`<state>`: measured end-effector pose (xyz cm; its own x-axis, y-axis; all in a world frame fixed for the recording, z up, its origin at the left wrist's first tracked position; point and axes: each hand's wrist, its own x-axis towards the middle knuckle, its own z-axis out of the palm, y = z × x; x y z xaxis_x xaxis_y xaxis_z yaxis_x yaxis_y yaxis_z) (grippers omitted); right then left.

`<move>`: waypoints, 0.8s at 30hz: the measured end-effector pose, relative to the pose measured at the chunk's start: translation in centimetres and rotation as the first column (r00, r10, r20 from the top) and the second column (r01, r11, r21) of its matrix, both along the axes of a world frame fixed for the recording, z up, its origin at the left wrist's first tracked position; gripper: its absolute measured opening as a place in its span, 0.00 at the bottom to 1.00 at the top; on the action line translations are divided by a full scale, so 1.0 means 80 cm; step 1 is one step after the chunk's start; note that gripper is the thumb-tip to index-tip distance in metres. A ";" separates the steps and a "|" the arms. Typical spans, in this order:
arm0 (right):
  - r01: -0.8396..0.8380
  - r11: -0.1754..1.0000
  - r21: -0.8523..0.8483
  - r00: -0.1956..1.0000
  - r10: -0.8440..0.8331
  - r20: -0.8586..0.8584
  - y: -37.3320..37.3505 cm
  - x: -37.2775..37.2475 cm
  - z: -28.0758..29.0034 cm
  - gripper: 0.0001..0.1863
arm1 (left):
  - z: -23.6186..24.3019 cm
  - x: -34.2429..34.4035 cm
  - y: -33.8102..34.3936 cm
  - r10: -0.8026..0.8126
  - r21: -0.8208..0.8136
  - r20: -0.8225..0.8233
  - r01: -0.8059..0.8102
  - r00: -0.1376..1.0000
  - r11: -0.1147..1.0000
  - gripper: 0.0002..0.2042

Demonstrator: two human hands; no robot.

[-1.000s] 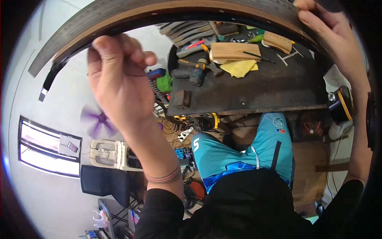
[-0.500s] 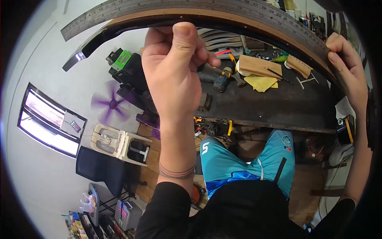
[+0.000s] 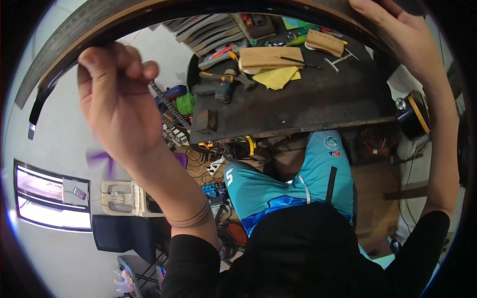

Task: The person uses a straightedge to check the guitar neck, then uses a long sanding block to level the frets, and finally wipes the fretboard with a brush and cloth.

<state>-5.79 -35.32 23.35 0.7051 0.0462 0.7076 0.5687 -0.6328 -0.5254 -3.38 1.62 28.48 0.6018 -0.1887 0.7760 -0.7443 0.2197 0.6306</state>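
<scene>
Overhead, along the top of the view, arches a long guitar neck [image 3: 149, 17] with a glossy black side, a brown wooden edge and small pale side dots. A grey steel ruler [image 3: 57, 44] with fine markings lies along it. My left hand [image 3: 119, 102] is closed at the neck's left part, thumb against the black side and fingers curled behind. At the upper right my right hand [image 3: 407, 39] pinches the neck and ruler; some of its fingertips are cut off by the view's edge. The neck's angled black end [image 3: 34, 119] points down at the far left.
Below is a dark workbench [image 3: 318, 107] with a cordless drill [image 3: 224, 89], yellow cloth [image 3: 277, 78], wooden block [image 3: 271, 58], T-shaped metal tool [image 3: 341, 59] and several curved grey pieces [image 3: 213, 32]. A guitar [image 3: 171, 107], purple fan [image 3: 103, 160] and plastic chair [image 3: 119, 197] stand left.
The neck and ruler have moved up and left in the view, my left hand going with them. My right hand is higher and further left. The whole view has shifted, showing more of the bench.
</scene>
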 end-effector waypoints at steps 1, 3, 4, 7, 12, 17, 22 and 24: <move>-0.015 1.000 -0.017 1.000 0.016 0.023 0.000 0.000 0.003 0.24 | 0.001 -0.001 0.003 -0.027 0.032 -0.004 0.027 1.000 0.999 0.15; -0.066 0.997 -0.046 0.995 0.069 0.074 -0.009 0.010 0.006 0.23 | 0.003 0.004 0.000 -0.039 0.037 -0.016 0.039 0.999 0.999 0.16; -0.097 0.993 -0.060 0.990 0.103 0.095 -0.010 0.020 0.008 0.22 | 0.003 0.005 0.001 -0.024 0.037 -0.016 0.025 1.000 0.999 0.16; -0.164 0.983 -0.087 0.974 0.175 0.142 -0.023 0.041 0.010 0.21 | 0.002 0.005 -0.006 -0.026 0.033 -0.026 0.027 0.999 0.999 0.17; -0.250 0.959 -0.133 0.939 0.274 0.207 -0.032 0.058 0.015 0.19 | 0.011 0.009 0.008 -0.089 0.048 -0.025 0.090 0.996 0.995 0.15; -0.383 0.913 -0.143 0.887 0.406 0.221 -0.018 0.063 0.017 0.19 | 0.008 0.008 0.009 -0.028 0.061 -0.026 0.029 0.999 0.998 0.14; -0.222 0.969 -0.108 0.968 0.233 0.098 -0.006 0.018 0.035 0.21 | 0.008 0.005 0.004 -0.018 0.058 -0.031 0.019 0.999 0.998 0.13; -0.253 0.965 -0.074 0.967 0.253 -0.006 -0.018 0.034 0.037 0.21 | 0.007 0.006 0.001 -0.002 0.043 -0.046 0.004 0.999 0.999 0.13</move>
